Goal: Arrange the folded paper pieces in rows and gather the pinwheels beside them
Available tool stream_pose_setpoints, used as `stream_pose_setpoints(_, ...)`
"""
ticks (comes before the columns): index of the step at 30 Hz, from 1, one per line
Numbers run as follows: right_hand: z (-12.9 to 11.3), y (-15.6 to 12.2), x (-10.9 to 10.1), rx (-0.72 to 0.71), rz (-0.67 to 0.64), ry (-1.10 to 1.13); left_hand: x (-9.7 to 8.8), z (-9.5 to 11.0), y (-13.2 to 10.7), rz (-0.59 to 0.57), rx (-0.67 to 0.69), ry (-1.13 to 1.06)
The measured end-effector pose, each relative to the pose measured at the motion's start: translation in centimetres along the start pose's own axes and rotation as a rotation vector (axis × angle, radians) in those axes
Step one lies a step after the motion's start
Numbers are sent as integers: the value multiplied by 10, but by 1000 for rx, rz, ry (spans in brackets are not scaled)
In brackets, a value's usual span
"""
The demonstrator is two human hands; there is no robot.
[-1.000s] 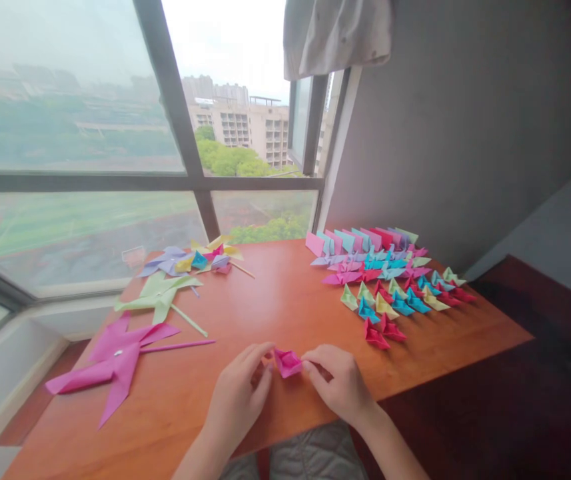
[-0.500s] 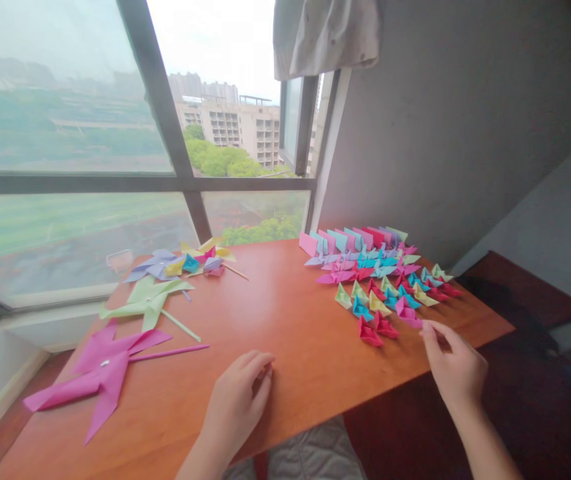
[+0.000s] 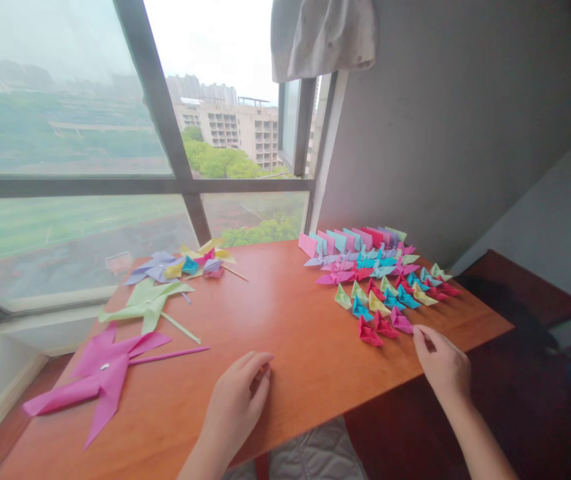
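At the table's right front edge my right hand [image 3: 442,365] pinches the tip of a magenta folded paper boat [image 3: 402,322] between thumb and fingers. The boat sits on the tabletop beside two red paper boats [image 3: 385,326], at the right end of their short row. Behind it stand more rows of small boats in green, blue, yellow and red, such as a yellow boat [image 3: 378,304]. My left hand [image 3: 238,393] rests on the table near the middle front, fingers loosely curled in towards the thumb, with nothing visible in it.
Paper pinwheels lie on the left: a magenta one [image 3: 108,367], a green one [image 3: 148,303] and others behind. Folded cranes [image 3: 338,272] and a row of upright folded papers [image 3: 335,241] fill the back right of the wooden table [image 3: 265,307]. Windows border the far side.
My right hand has moved left and slightly towards me, bringing the magenta boat in line beside the red boats. My left hand has stayed in place.
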State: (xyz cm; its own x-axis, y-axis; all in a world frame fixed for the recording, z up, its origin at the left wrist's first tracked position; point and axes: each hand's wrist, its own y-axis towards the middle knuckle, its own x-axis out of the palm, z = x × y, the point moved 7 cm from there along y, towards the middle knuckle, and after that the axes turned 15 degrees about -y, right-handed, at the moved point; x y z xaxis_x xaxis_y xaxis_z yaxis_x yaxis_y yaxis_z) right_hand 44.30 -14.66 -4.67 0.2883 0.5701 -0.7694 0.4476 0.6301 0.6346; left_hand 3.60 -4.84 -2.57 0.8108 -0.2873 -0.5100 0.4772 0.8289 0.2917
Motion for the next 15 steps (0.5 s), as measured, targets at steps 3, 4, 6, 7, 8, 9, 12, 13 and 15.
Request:
stream_pose_setpoints(3,-1,0,0,-2,-7,8,0,0,0,-4,2,2)
stream_pose_setpoints(4,-1,0,0,-1,-9,13,0,0,0,-5,3,2)
stream_pose_setpoints(6,-1,1,0,9,-11,24,1,-1,0,-5,4,-1)
stream_pose_setpoints(7,-1,1,1,15,-14,29,1,-1,0,-4,4,-2)
stream_pose_setpoints(8,0,1,1,21,-21,35,1,-1,0,-4,3,-3)
stream_pose_setpoints(9,1,2,2,26,-29,39,1,-1,0,-5,2,-3)
stream_pose_setpoints(12,3,2,4,45,-53,47,1,-2,-1,-9,2,0)
stream_pose_setpoints(13,4,2,5,47,-57,49,1,-2,0,-10,3,0)
stream_pose_setpoints(15,4,1,6,47,-65,51,0,-1,0,-9,8,-3)
